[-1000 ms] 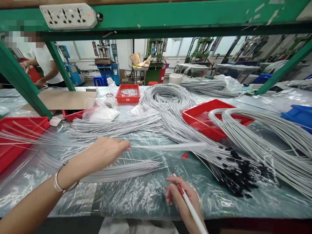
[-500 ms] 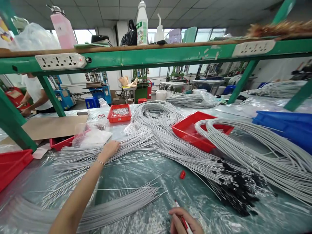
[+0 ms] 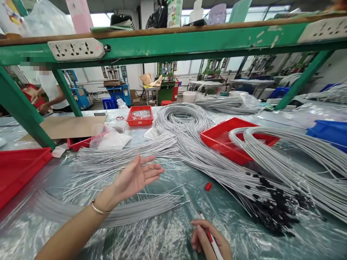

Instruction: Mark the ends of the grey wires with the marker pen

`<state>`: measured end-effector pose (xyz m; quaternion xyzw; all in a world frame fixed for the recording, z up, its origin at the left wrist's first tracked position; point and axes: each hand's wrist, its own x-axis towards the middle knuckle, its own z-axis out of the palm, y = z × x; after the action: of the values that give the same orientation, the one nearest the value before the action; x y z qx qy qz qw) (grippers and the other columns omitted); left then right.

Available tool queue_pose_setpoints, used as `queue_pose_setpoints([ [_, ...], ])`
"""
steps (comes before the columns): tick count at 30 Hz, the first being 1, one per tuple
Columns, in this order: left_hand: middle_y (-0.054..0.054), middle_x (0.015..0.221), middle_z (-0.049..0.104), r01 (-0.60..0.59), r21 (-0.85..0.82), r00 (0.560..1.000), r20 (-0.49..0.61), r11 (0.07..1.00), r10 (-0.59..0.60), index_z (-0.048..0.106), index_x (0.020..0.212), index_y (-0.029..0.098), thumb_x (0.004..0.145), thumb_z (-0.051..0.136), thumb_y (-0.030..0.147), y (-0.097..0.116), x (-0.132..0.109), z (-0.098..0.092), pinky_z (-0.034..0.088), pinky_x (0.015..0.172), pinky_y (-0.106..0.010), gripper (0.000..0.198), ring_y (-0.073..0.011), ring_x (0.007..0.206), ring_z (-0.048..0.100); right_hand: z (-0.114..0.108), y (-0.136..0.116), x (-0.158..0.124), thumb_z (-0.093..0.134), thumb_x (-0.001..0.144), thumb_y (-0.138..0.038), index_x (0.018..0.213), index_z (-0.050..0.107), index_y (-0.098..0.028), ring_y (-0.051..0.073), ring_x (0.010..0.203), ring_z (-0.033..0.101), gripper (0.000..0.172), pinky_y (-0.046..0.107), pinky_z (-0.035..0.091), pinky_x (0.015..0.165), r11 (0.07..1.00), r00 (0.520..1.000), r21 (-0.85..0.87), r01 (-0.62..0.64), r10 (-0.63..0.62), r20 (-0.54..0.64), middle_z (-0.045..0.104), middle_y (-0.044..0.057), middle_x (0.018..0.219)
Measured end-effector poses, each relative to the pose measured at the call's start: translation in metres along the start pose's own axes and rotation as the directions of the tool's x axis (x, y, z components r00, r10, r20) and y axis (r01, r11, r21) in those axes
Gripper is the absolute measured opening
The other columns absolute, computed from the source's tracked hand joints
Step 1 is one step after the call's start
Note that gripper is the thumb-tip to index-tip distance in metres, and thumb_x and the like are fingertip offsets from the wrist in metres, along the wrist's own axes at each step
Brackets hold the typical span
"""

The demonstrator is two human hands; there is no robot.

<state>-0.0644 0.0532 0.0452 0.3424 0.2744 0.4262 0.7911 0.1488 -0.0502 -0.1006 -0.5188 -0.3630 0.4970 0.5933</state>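
The left hand (image 3: 134,177), its grip spread open, palm up and empty, hovers just above the grey wire bundle (image 3: 130,211) lying lengthwise left-to-right on the tabletop (image 3: 173,231), while the right hand (image 3: 210,243) pinches a red-and-white marker (image 3: 213,242).

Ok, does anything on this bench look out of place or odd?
One small thing: a red cap lies loose on the plastic sheet, apart from the uncapped red-tipped marker held in the right hand. The left hand is open, palm up, holding nothing.
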Motion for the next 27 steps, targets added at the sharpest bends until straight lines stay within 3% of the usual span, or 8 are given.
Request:
queue_pose_setpoints([
  [6,-0.008,0.096,0.057,0.161,-0.281,0.982,0.140,0.946,-0.126,0.048,0.098,0.014,0.090,0.044,0.051,-0.052,-0.033,0.033,0.041,0.093,-0.037,0.038,-0.0308,0.109,0.056,0.017,-0.027,0.003,0.062,0.080,-0.040,0.105,0.060,-0.023,0.012,0.044,0.055,0.030,0.021,0.045,0.041,0.939,0.924,0.108,0.326,-0.341,0.173,0.063,0.001,0.062],
  [10,-0.005,0.096,0.054,0.146,-0.286,0.978,0.184,0.947,-0.096,0.047,0.093,0.016,0.089,0.044,0.052,-0.079,-0.047,0.042,0.041,0.092,-0.035,0.036,-0.0253,0.103,0.060,0.034,-0.042,-0.006,0.065,0.078,-0.032,0.084,0.065,-0.023,0.009,0.042,0.049,0.011,0.018,0.040,0.038,0.886,0.872,0.098,0.453,-0.463,0.157,0.057,-0.002,0.058],
  [13,-0.002,0.098,0.050,0.119,-0.174,0.972,0.220,0.978,-0.079,0.045,0.093,0.019,0.089,0.040,0.056,-0.082,-0.054,0.038,0.041,0.093,-0.036,0.038,-0.0222,0.100,0.060,0.036,-0.042,-0.015,0.060,0.082,-0.035,0.073,0.065,-0.020,0.009,0.042,0.049,0.018,0.018,0.039,0.039,0.914,0.905,0.106,0.392,-0.403,0.135,0.057,-0.001,0.056],
  [16,-0.003,0.107,0.048,0.044,0.303,0.967,0.227,0.952,-0.117,0.042,0.101,0.024,0.088,0.037,0.059,-0.074,-0.056,0.025,0.042,0.091,-0.040,0.038,-0.0236,0.104,0.058,0.026,-0.039,-0.016,0.051,0.087,-0.041,0.068,0.063,-0.018,0.009,0.040,0.047,0.032,0.018,0.037,0.040,0.946,0.948,0.175,0.274,-0.296,0.114,0.054,-0.001,0.047],
  [19,-0.008,0.121,0.046,-0.112,0.918,0.990,0.134,0.380,-0.033,0.040,0.118,0.026,0.091,0.042,0.050,-0.067,-0.049,-0.001,0.039,0.091,-0.040,0.036,-0.0257,0.114,0.048,0.009,-0.040,-0.007,0.054,0.085,-0.043,0.067,0.061,-0.016,0.008,0.040,0.045,0.033,0.018,0.034,0.040,0.952,0.967,0.166,0.257,-0.252,-0.049,0.052,-0.002,0.043],
  [22,-0.015,0.125,0.044,-0.100,0.961,0.986,0.130,-0.256,0.105,0.038,0.127,0.018,0.087,0.048,0.049,-0.070,-0.032,-0.034,0.036,0.092,-0.045,0.051,-0.0309,0.114,0.044,-0.010,-0.041,0.005,0.059,0.081,-0.044,0.067,0.061,-0.015,0.010,0.040,0.046,0.032,0.019,0.033,0.039,0.939,0.935,0.088,0.332,-0.315,-0.162,0.051,-0.002,0.043],
  [24,-0.015,0.117,0.049,-0.073,0.922,0.990,0.114,-0.380,0.087,0.041,0.123,0.014,0.084,0.054,0.048,-0.076,-0.022,-0.052,0.039,0.087,-0.042,0.053,-0.0309,0.108,0.047,-0.021,-0.041,0.012,0.060,0.079,-0.045,0.067,0.061,-0.015,0.011,0.039,0.047,0.033,0.020,0.034,0.038,0.925,0.911,0.036,0.377,-0.364,-0.194,0.051,-0.002,0.042],
  [27,-0.007,0.096,0.058,-0.086,0.932,0.995,0.098,-0.353,0.018,0.053,0.102,0.017,0.087,0.053,0.038,-0.081,-0.016,-0.063,0.040,0.072,-0.030,0.026,-0.0227,0.088,0.054,-0.032,-0.038,0.018,0.061,0.078,-0.045,0.067,0.062,-0.014,0.011,0.039,0.047,0.033,0.021,0.036,0.038,0.919,0.897,-0.024,0.394,-0.390,-0.209,0.052,-0.001,0.043],
])
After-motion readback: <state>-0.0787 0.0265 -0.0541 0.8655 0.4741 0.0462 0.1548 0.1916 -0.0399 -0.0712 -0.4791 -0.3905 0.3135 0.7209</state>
